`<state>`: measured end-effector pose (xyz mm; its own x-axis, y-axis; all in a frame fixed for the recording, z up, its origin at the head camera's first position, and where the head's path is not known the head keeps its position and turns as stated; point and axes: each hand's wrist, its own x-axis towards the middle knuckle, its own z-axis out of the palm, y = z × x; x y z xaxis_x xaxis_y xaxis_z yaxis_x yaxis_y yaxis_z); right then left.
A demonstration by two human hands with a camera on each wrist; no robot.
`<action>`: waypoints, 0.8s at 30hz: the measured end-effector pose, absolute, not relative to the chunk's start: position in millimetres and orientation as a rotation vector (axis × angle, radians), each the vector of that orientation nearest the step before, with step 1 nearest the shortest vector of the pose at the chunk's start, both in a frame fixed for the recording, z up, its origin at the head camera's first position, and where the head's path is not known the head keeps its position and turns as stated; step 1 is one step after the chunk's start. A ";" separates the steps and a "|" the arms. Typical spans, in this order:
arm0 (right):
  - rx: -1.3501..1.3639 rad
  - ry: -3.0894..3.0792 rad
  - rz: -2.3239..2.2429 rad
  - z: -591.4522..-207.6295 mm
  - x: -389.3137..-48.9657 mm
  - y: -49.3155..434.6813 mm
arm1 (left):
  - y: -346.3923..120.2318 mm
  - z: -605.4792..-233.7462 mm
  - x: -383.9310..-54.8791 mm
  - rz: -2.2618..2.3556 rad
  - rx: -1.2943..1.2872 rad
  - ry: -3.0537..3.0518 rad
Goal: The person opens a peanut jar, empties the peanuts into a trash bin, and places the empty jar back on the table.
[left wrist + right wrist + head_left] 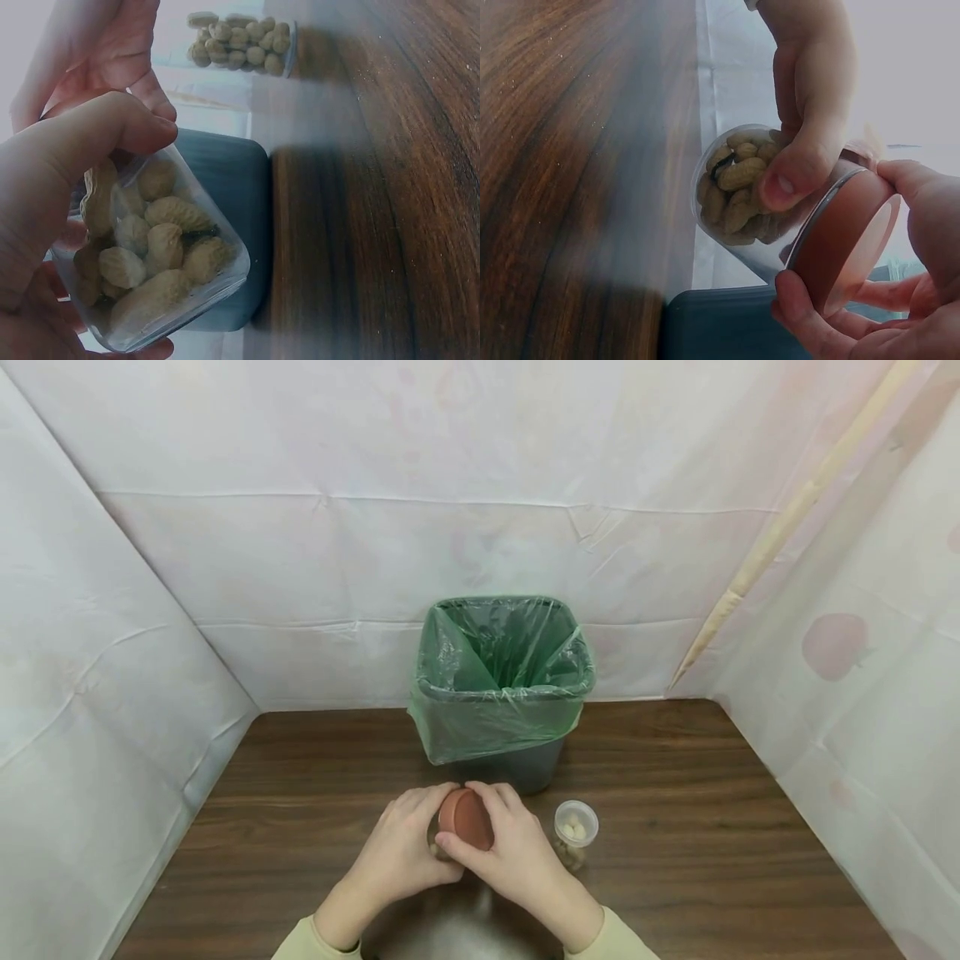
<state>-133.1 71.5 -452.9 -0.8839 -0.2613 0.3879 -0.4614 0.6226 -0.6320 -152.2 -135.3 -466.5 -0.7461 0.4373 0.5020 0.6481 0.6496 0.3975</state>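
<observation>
A clear plastic jar of unshelled peanuts (161, 247) is tilted in the air above the table, gripped by my left hand (405, 843) with thumb and fingers round its body. Its brown-red lid (467, 818) sits at the jar's mouth. My right hand (517, 843) holds this lid by its rim, thumb on the near side and fingers on the far side, as the right wrist view also shows. To the right of my hands stands a second clear jar (576, 825), lidless, with peanuts in the bottom and paler pieces near the top.
A dark bin (517, 768) lined with a green plastic bag (495, 727) stands on the wooden table (690, 793), just beyond my hands. White cloth walls (247, 560) enclose the table at the back and both sides.
</observation>
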 end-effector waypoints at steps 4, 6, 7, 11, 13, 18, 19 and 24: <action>0.596 -2.592 1.098 -452.8 -132.5 72.3 | -137.6 -466.7 -152.2 -0.804 -0.882 -2.506; 0.602 -2.593 1.096 -452.8 -132.2 72.6 | -139.4 -466.9 -152.7 -0.814 -0.896 -2.500; 0.605 -2.593 1.097 -452.6 -132.0 72.7 | -140.2 -466.9 -153.2 -0.825 -0.904 -2.498; 0.618 -2.592 1.097 -451.2 -131.3 73.2 | -142.7 -467.6 -155.0 -0.880 -0.929 -2.493; 0.640 -2.594 1.099 -449.9 -131.1 73.8 | -143.6 -468.1 -155.2 -0.901 -0.929 -2.506; 0.778 -2.586 1.081 -446.1 -131.8 77.3 | -146.3 -467.4 -152.9 -0.970 -0.907 -2.581; 0.803 -2.580 1.072 -445.3 -132.1 78.2 | -146.7 -466.9 -152.5 -0.981 -0.904 -2.594; 0.838 -2.561 1.046 -442.5 -132.8 80.9 | -147.0 -464.4 -151.6 -0.977 -0.922 -2.605</action>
